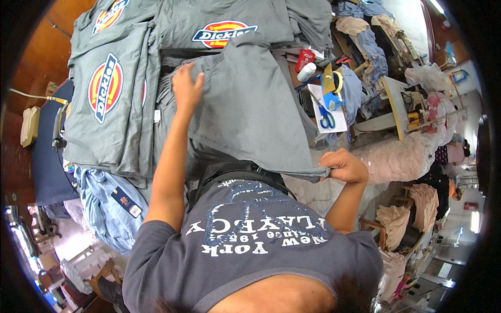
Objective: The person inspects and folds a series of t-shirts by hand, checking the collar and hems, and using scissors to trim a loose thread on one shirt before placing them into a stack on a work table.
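Note:
A plain grey T-shirt [245, 104] is spread over the pile in front of me, reaching down to my waist. My right hand [343, 166] pinches its lower right corner, pulled out toward the right. My left hand [187, 86] is at the shirt's left edge, fingers apart, on or just above the cloth; I cannot tell if it touches. Folded grey T-shirts with a colourful printed badge lie beside it, one stack [128, 125] at the left and another [172, 26] along the far side.
Right of the shirt are blue-handled scissors [327, 120] on a paper pad [315, 94], a tape roll [336, 82], a white bottle [307, 72] and a red packet [304, 60]. Light blue garments [99, 201] lie at near left. Plastic-wrapped bundles [402, 159] stand at right.

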A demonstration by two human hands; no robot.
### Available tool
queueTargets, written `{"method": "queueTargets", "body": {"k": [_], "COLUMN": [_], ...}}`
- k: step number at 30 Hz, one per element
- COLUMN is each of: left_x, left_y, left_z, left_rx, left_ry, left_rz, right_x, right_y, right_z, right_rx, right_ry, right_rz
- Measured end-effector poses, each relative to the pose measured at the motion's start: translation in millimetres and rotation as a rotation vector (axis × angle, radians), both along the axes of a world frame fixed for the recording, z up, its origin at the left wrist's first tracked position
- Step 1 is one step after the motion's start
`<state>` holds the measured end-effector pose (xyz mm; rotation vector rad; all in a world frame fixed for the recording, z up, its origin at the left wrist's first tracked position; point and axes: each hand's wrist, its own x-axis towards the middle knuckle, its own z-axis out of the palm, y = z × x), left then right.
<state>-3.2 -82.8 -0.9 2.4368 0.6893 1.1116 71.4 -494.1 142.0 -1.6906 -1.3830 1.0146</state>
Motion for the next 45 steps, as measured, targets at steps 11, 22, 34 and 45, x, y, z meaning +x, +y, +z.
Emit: {"method": "queueTargets", "body": {"k": [11,22,34,45], "left_x": [94.0,-176.7,-161.0,-168.8], "left_y": [6.0,71.8,48.9,102.7], "left_z": [61.6,103.8,16.4,108.4], "left_rx": [-0.957,-1.181,-1.059,-1.187], "left_ry": [0.015,-0.262,0.411,-0.661], "left_rz": [-0.347,-0.139,0.267,-0.380], "right_x": [93.6,37.7,75.8,103.4], "right_y": [-16.5,-26.2,159.5,144.5], "right_z": [12.1,-40.9,-168.1,-89.6], "right_rx": [0.257,0.154,-0.229,0.408], "right_ry": [-0.623,-0.036,-0.373,0.551], "right_rz": [-1.084,-0.449,-0.865,-0.837]}}
